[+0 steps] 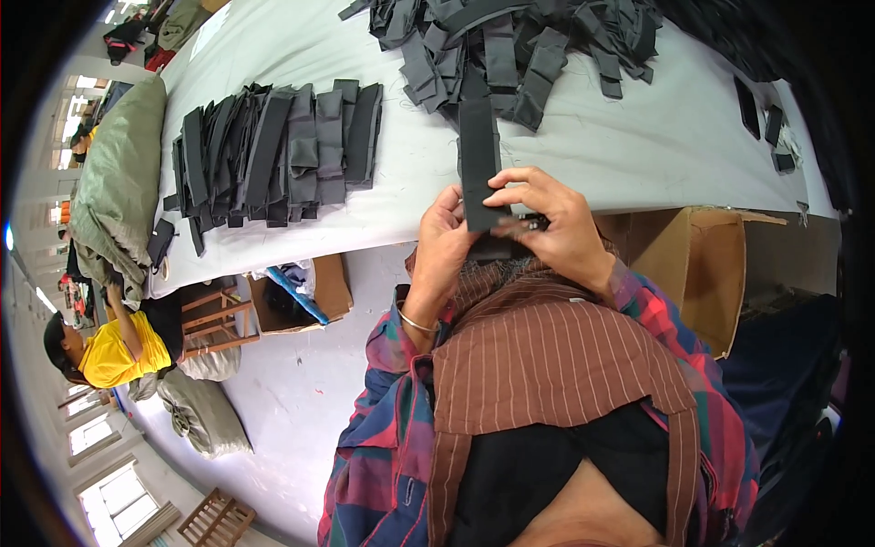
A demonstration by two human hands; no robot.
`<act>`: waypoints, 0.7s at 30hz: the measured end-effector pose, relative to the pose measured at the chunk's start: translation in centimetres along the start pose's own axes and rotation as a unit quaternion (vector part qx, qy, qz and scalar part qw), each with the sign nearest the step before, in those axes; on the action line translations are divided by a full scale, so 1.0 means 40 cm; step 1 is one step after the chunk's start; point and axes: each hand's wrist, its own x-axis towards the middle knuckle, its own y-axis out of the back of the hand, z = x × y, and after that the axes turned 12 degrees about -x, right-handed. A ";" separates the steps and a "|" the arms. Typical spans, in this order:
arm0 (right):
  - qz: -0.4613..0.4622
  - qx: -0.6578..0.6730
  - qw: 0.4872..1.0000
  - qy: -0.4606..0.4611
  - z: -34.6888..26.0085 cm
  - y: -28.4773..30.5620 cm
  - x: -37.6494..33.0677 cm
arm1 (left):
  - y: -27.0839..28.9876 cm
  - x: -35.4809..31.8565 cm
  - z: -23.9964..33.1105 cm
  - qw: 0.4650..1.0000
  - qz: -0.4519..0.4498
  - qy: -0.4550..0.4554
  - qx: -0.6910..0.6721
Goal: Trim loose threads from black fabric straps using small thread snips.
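Observation:
Close to my body at the table's front edge, a long dark grey fabric strip (479, 155) stands out from my hands and reaches toward the far pile. My left hand (442, 242) pinches the strip's near end between thumb and fingers. At the strip's right edge, the index and middle fingertips of my right hand (563, 228) touch the cloth. A small dark metal tool (533, 221) is tucked in the right hand under those fingers; its tip is blurred, and its kind is unclear.
A loose pile of grey strips (538, 68) covers the far middle of the white-covered table (410, 182). Neater strips (273, 155) lie at left. A phone-like black object (746, 107) rests at right. Cardboard boxes (702, 273) stand below. A person in yellow (118, 351) works at left.

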 end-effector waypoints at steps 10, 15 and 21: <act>0.085 0.114 0.968 -0.204 0.023 0.008 0.045 | -0.010 -0.027 0.008 0.991 -0.069 0.028 0.108; 0.079 0.196 0.953 -0.219 0.023 0.018 0.073 | 0.006 -0.027 0.019 0.973 -0.126 -0.064 0.183; 0.052 0.269 0.927 -0.258 0.015 0.010 0.087 | 0.003 -0.032 0.027 0.971 -0.127 -0.079 0.188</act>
